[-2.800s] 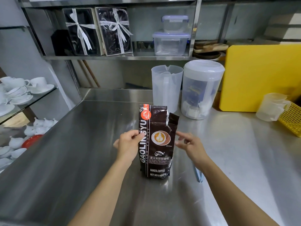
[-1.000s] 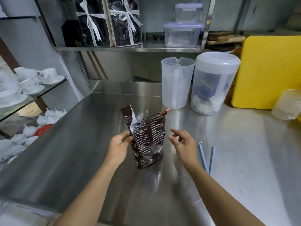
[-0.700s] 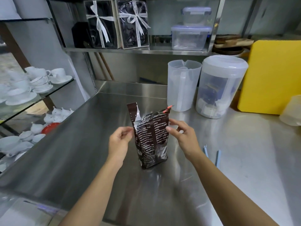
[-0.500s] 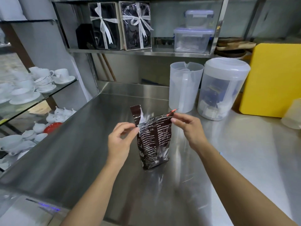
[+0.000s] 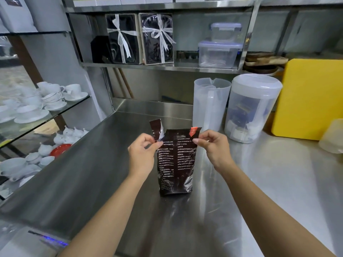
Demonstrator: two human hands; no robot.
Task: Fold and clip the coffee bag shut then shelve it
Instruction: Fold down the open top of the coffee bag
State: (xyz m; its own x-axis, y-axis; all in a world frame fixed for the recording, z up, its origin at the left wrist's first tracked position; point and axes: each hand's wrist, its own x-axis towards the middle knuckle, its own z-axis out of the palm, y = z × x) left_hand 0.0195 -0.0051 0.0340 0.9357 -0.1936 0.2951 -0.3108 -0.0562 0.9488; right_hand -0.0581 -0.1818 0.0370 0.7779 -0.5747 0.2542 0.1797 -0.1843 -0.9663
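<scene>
Standing coffee bag [image 5: 175, 162] pinched between left hand [image 5: 142, 154] and right hand [image 5: 215, 147].

- Bag [image 5: 175, 162] stands upright on the steel counter [image 5: 92, 173], text side facing the camera.
- Left hand [image 5: 142, 154] pinches its top left corner.
- Right hand [image 5: 216, 147] pinches its top right corner.
- Jug [image 5: 210, 104] and yellow board [image 5: 311, 97] stand behind.

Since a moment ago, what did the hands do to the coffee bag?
The coffee bag was turned so its back faces the camera. The right hand came in and pinched the top right corner; the left hand moved up to the left corner. The bag stays upright on the steel counter.
</scene>
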